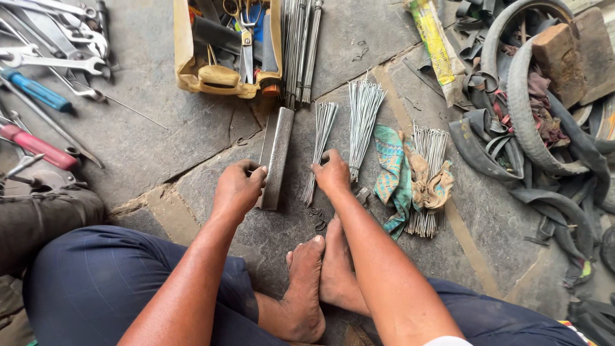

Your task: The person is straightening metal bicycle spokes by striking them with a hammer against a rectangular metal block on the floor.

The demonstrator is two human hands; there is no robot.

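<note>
I sit on a stone floor with my bare feet (314, 282) drawn in. My left hand (238, 189) is closed against the lower left edge of a long flat metal bar (277, 154) that lies on the floor. My right hand (332, 174) rests closed on the lower end of a bundle of thin metal spokes (320, 144). A second, fanned bundle of spokes (362, 122) lies just right of it. A few small bent wire pieces (317, 218) lie below my right hand.
A yellow tool tray (184, 51) with scissors and long rods stands at the top. Wrenches (57, 61) and screwdrivers (38, 147) lie at left. A patterned cloth (392, 173) covers another spoke bundle. Tyres and rubber tubes (532, 122) pile at right.
</note>
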